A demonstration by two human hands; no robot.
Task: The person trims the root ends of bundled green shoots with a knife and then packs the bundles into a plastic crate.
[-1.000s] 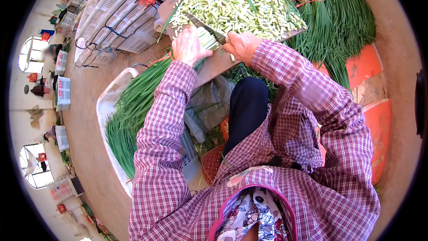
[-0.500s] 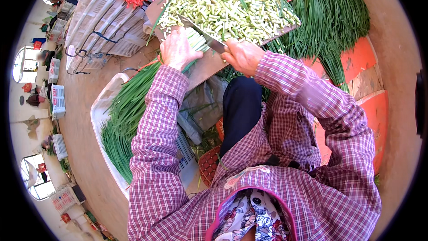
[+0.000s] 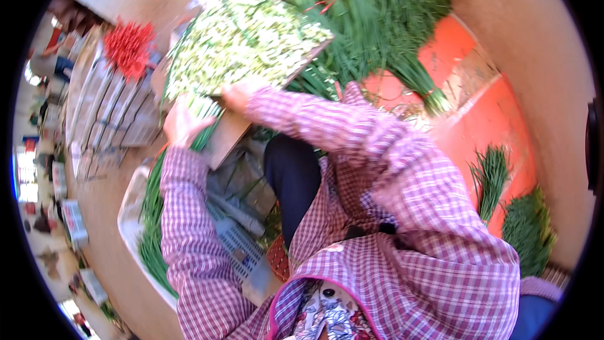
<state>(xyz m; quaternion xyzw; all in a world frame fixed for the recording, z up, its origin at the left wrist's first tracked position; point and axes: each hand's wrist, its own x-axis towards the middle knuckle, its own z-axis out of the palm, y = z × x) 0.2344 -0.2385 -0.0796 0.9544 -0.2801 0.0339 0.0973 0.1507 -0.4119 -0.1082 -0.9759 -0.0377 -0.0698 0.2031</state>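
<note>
My left hand (image 3: 180, 123) is wrapped round a bunch of garlic chives (image 3: 204, 108), its pale ends lying on a cutting board (image 3: 228, 141). The long green leaves trail down past my left forearm into a white plastic crate (image 3: 129, 204). My right hand (image 3: 238, 96) is closed beside those pale ends; the knife it grips showed clearly half a second ago, while motion blur now hides most of the blade. A big heap of chopped pale stem pieces (image 3: 251, 41) covers the far part of the board.
Tied chive bundles (image 3: 390, 19) lie at the far right on orange-red sheeting (image 3: 497, 126). Smaller bunches (image 3: 525, 230) rest at the right. Stacked white crates (image 3: 113, 101) stand at the left, with red ties (image 3: 129, 47) on top. My dark-trousered knee (image 3: 290, 176) is close to the board.
The whole view has swung, so board, crates and hands sit further left and lower. More sheeting and loose chive bunches show at right. Both hands keep their places at the bunch.
</note>
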